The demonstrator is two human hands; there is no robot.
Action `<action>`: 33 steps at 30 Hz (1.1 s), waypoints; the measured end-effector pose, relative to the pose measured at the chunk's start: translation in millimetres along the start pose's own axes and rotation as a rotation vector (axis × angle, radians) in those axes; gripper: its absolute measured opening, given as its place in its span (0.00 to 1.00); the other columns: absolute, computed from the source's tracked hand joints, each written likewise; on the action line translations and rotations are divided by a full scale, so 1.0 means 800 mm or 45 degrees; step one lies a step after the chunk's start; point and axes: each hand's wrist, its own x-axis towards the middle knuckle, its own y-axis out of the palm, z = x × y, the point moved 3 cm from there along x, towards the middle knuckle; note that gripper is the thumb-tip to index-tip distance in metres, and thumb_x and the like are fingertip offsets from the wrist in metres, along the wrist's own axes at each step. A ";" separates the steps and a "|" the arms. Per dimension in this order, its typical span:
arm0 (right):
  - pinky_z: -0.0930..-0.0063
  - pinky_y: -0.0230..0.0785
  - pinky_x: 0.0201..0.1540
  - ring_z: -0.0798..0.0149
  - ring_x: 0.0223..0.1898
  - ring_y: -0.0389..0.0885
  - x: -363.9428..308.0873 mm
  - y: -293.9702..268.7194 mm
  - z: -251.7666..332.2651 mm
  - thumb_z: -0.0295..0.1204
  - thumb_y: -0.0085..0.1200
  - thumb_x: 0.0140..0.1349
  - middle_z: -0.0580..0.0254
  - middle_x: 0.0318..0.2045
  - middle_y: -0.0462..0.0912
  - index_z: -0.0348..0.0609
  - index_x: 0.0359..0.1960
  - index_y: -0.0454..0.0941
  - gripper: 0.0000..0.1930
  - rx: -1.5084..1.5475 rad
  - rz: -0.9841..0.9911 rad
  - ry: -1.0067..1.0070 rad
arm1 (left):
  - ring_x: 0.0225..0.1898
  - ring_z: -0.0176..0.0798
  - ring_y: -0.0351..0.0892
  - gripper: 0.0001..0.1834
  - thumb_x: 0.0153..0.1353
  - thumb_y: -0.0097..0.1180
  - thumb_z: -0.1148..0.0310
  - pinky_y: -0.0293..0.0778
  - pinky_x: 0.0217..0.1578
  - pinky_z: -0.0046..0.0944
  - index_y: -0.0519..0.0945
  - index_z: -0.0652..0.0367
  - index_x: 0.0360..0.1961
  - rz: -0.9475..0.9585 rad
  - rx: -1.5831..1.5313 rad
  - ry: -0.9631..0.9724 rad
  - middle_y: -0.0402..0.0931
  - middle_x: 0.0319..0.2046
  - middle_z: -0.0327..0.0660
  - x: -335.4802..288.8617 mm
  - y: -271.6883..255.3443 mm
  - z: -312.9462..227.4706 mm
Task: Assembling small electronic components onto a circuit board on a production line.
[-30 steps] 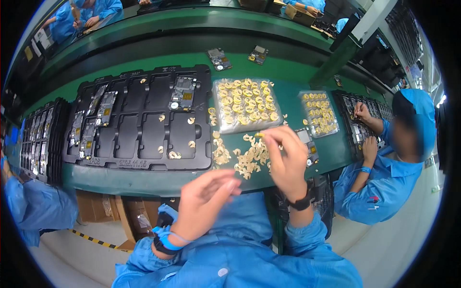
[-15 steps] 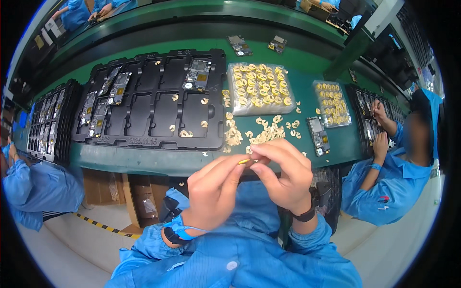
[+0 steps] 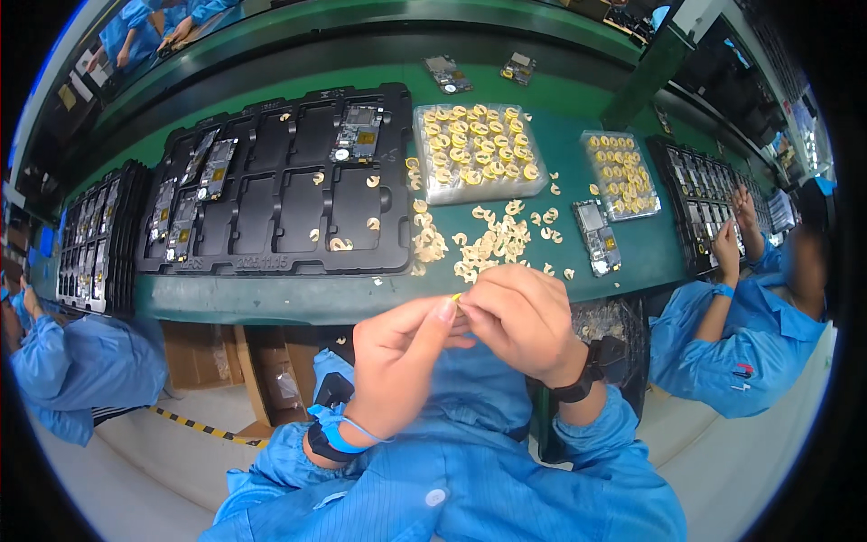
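Just off the bench's front edge, my left hand [image 3: 403, 354] pinches a small yellow disc-like piece [image 3: 457, 297] between thumb and fingertips. The fingers of my right hand [image 3: 522, 318] close on the same piece from the other side, so most of it is hidden. Beyond my hands lies a loose heap of pale crescent-shaped scraps [image 3: 495, 237]. A clear plastic tray stack [image 3: 479, 192] behind the heap carries rows of yellow round pieces with pale crescents on them.
To the left, a black compartment tray [image 3: 298, 262] holds several circuit boards and a few scraps. A loose circuit board [image 3: 596, 237] and a smaller clear tray [image 3: 652, 210] lie to the right. Stacked black trays [image 3: 90, 244] stand far left. A co-worker [image 3: 750, 334] sits at right.
My right fingers have come together with the left ones over the yellow piece, covering more of it. The view has shifted slightly. The co-worker at right has raised both hands.
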 end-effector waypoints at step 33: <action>0.77 0.78 0.46 0.69 0.47 0.86 -0.065 0.010 -0.067 0.15 0.59 0.68 0.54 0.44 0.84 0.34 0.46 0.76 0.08 0.353 -0.418 0.928 | 0.43 0.49 0.92 0.12 0.76 0.54 0.79 0.89 0.43 0.42 0.83 0.72 0.56 -0.056 0.789 0.767 0.87 0.46 0.55 0.032 -0.019 0.006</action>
